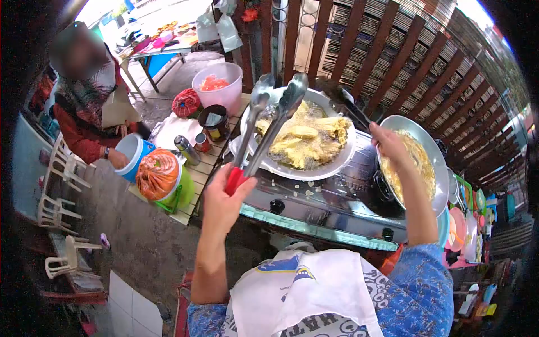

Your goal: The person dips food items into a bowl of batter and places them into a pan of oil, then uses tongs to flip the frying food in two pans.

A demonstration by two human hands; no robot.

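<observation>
My left hand (222,196) is closed around the red grip of a pair of metal tongs (264,140). Their two tips point up and away, spread apart, and overlap the near-left side of a wide pan (314,174). Yellow battered fritters (306,137) fry in bubbling oil in that pan. My right hand (389,144) grips a black-handled utensil (355,108), its dark head reaching toward the pan's far right rim. Below this hand a second pan (443,188) holds more yellow frying food (412,163). Both pans stand on a metal stove (314,202).
On the slatted table (191,205) at left are a pink tub (233,92), a steel flask (185,149) and a green bucket with an orange bag (157,174). A person (90,112) there holds a blue-and-white bucket (135,151). A slatted fence (382,62) stands behind the stove.
</observation>
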